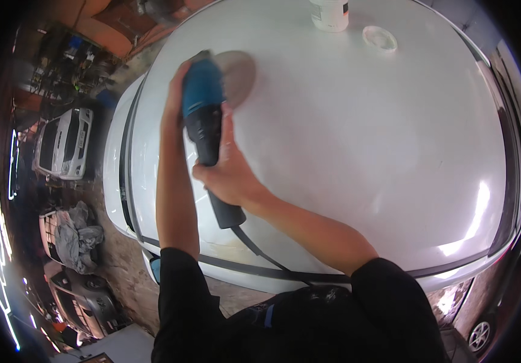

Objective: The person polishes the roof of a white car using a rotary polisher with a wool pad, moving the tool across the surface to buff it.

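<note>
A blue and black corded rotary polisher [203, 100] lies along my arms over the white car roof [333, 136], its round pad [237, 79] blurred against the paint. My left hand [179, 86] is closed around the blue head end, mostly hidden behind the tool. Around the black rear handle my right hand [226, 174] is wrapped, thumb near the grip's underside. The power cord [260, 252] runs from the handle's end back toward my body, over the roof's near edge.
Near the roof's far edge stands a white plastic tub [330, 16], with a round white lid [380, 39] lying beside it. Left of this car are a parked white car [64, 143], a crumpled grey cover [78, 236] and a dark car [83, 299].
</note>
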Tool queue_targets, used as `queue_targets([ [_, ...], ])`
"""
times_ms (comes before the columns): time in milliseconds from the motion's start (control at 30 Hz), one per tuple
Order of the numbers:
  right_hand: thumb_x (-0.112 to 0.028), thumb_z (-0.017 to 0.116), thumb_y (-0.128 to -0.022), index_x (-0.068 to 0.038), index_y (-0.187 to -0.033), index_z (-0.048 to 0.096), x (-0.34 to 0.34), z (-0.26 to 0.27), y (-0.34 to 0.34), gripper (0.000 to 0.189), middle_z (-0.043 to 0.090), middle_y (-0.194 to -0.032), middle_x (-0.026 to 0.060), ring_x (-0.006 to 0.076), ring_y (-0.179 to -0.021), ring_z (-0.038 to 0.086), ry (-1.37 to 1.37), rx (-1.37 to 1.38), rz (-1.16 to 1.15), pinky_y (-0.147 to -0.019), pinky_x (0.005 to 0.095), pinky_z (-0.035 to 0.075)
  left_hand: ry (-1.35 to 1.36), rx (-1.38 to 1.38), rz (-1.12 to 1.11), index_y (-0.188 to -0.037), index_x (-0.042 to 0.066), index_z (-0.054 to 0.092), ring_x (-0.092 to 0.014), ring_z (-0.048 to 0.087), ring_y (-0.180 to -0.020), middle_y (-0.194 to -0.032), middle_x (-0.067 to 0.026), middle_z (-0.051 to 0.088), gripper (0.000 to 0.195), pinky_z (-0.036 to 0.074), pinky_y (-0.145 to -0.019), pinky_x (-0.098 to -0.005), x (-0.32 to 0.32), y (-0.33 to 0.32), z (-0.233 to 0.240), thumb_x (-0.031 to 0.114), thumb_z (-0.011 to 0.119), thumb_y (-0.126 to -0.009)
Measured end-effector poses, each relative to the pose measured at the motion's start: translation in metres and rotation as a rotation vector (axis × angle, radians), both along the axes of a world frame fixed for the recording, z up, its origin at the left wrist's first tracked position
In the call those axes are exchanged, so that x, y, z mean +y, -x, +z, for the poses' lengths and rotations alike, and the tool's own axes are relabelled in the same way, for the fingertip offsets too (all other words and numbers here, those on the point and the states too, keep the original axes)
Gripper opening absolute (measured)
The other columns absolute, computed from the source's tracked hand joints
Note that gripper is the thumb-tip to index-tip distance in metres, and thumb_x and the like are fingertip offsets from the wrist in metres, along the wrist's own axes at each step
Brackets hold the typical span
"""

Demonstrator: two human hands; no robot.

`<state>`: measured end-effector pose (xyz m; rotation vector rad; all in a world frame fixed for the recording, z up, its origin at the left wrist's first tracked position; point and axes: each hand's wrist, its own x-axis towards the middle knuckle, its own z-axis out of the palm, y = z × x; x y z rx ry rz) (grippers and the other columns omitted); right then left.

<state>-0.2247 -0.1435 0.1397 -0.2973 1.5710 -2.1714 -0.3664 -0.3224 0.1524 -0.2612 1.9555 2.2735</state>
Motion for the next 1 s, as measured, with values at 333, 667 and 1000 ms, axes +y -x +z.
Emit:
queue_targets([
  [333,-0.016,0.071,-0.071,-0.013,-0.161,-0.014,-0.086,-0.02,-0.074,0.123,0.064,-0.108,0.0334,0.0433,-0.095,0.067,-0.06,0.023,0.428,-0.087,0.0435,0.05,0.082,-0.01,0.514,-0.124,-0.001,0.064,-0.024,0.071,-0.091,-0.11,-0.0135,0.07,0.053,0.058,-0.086,-0.036,-0.19,-0.16,-0.059,0.046,0.052,-0.102],
  [667,-0.014,0.069,-0.073,-0.012,-0.162,-0.011,-0.075,-0.057,-0.135,0.12,0.056,-0.125,0.0294,0.0309,-0.088,0.066,-0.01,0.135,0.585,-0.087,0.0382,0.052,0.077,0.043,0.689,-0.123,0.002,0.064,-0.023,0.07,-0.09,-0.107,-0.0133,0.069,0.052,0.058,-0.084,-0.0361,-0.154,-0.279,-0.073,0.048,0.053,-0.101],
  [1000,-0.007,0.07,-0.08,-0.022,-0.163,-0.01,0.098,-0.014,-0.133,0.116,0.056,-0.113,0.0173,0.0181,-0.07,0.062,0.111,0.002,0.238,-0.06,0.0326,0.056,-0.003,0.179,0.344,-0.129,0.007,0.058,-0.021,0.066,-0.095,-0.109,-0.0115,0.065,0.053,0.057,-0.084,-0.0354,0.051,-0.185,-0.043,0.05,0.059,-0.098],
])
